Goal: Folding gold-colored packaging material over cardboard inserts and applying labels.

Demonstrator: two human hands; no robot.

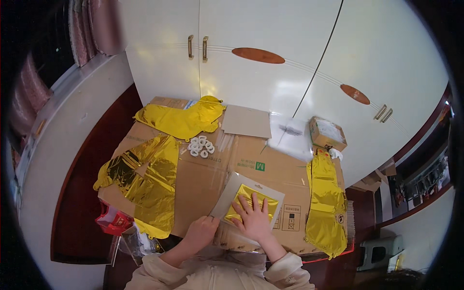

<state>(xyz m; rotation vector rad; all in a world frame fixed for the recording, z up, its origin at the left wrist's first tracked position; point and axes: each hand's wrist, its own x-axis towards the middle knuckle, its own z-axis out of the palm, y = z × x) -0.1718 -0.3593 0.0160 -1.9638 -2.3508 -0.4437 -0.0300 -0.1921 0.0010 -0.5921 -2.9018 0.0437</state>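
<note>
In front of me a pale hang-hole pouch (227, 193) lies tilted on the cardboard, a folded gold foil balloon (267, 199) showing in its middle. My right hand (254, 218) lies flat over the gold foil, fingers spread. Beside the pouch's lower left corner, my left hand (200, 233) is closed with its fingers curled at the edge; it seems to pinch that corner. Flat number-shaped gold foil balloons surround the work spot: one (159, 183) at the left, another (183, 121) at the far left, and a third (327, 203) at the right.
Flattened cardboard (200, 188) covers the table. A pile of white rings (200, 146), a grey card (247, 122), clear plastic bags (290, 137) and a small box (327, 134) sit toward the back. A red packet (113, 220) hangs at the left edge. White cabinets (251, 29) stand behind.
</note>
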